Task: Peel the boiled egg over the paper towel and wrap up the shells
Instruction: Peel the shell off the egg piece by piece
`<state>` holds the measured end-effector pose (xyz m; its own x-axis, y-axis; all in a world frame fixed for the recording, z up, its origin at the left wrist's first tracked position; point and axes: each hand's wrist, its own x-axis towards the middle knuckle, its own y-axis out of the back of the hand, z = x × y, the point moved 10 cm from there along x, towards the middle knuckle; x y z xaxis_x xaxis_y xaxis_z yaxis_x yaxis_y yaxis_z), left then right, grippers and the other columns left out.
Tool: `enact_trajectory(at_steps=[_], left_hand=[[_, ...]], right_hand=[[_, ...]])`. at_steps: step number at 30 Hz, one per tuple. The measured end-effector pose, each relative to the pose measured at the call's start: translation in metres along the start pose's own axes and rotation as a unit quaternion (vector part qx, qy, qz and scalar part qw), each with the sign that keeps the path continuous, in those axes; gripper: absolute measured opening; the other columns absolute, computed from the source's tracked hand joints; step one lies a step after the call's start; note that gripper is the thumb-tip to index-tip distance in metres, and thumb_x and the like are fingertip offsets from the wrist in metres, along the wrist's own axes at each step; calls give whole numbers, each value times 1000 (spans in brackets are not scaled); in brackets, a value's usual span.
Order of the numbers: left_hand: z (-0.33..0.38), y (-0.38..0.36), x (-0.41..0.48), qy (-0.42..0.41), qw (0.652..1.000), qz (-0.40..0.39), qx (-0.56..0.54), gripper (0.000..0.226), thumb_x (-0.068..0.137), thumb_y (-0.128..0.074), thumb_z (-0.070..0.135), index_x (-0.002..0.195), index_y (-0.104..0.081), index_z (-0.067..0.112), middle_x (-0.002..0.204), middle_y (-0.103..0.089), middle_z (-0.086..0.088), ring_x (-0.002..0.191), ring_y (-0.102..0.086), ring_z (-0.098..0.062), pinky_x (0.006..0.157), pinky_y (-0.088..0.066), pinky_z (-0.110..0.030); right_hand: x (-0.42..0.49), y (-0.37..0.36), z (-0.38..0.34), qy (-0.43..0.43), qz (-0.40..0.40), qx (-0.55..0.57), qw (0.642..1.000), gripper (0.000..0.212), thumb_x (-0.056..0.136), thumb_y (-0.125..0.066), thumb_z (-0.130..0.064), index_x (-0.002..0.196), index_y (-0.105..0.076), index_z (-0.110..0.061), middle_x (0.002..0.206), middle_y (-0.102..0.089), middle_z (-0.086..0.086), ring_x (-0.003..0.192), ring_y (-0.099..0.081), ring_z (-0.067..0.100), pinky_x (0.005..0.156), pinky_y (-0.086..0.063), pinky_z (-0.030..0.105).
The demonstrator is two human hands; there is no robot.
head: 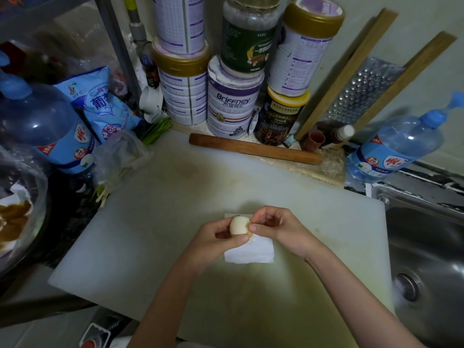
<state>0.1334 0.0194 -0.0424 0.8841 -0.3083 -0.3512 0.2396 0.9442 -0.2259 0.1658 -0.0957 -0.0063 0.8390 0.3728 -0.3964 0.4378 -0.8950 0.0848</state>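
- Both hands meet at the lower middle of the frame: the left hand (216, 234) cups the boiled egg (238, 225), its top bare and white.
- Right hand (276, 228) pinches shell at the egg's side.
- Paper towel (251, 252) lies flat below them on a white cutting board (150, 222).

A dim kitchen: a white cutting board (155, 222) on the table, stacked tins (183, 96) against a pale wall (414, 18), and a steel sink (426, 247) at right.
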Motion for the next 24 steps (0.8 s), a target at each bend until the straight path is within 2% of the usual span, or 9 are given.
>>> enact_trajectory(at_steps=[4, 8, 14, 17, 19, 24], left_hand=[[-2, 0, 0, 7, 1000, 0, 5, 40, 68, -77, 27, 108, -69, 24, 105, -73, -2, 101, -66, -14, 91, -47, -26], [0, 0, -1, 10, 1000, -9, 17, 40, 70, -75, 25, 109, -69, 21, 106, -72, -2, 100, -66, -12, 92, -48, -26], [-2, -3, -3, 17, 1000, -12, 0, 38, 71, -75, 28, 108, -69, 20, 106, -72, -3, 98, -65, -11, 91, -48, -26], [-5, -6, -5, 23, 998, -8, -50, 32, 75, -73, 26, 106, -71, 17, 107, -71, -9, 102, -65, -17, 94, -50, -30], [-7, -9, -4, 34, 994, -8, -108, 30, 77, -74, 22, 105, -71, 12, 108, -69, -14, 105, -65, -23, 89, -52, -28], [-12, -15, -4, 67, 972, -15, -225, 31, 74, -67, 19, 101, -71, 4, 104, -71, -12, 99, -67, -21, 80, -53, -22]], right_hand=[[-1, -3, -1, -9, -23, -19, 1000, 8, 81, -69, -6, 79, -63, -10, 72, -62, -1, 70, -56, 11, 69, -46, 18], [0, -5, -3, -11, -39, -36, 999, 5, 81, -69, -5, 81, -65, -8, 71, -62, -4, 67, -55, 7, 67, -46, 16], [-4, -7, -11, 6, -39, -56, 998, 6, 83, -66, -5, 80, -62, -9, 71, -60, -1, 70, -53, 11, 68, -43, 20], [-6, -5, -15, 29, -6, -57, 998, 6, 85, -64, -5, 80, -60, -6, 72, -57, 7, 71, -51, 18, 67, -41, 25], [-6, -4, -15, 38, 18, -57, 998, 7, 86, -62, -6, 80, -59, -5, 74, -52, 13, 71, -46, 21, 68, -37, 31], [-5, -1, -11, 36, 42, -23, 998, 10, 88, -60, -5, 78, -59, -7, 67, -49, 10, 62, -45, 15, 61, -39, 20]])
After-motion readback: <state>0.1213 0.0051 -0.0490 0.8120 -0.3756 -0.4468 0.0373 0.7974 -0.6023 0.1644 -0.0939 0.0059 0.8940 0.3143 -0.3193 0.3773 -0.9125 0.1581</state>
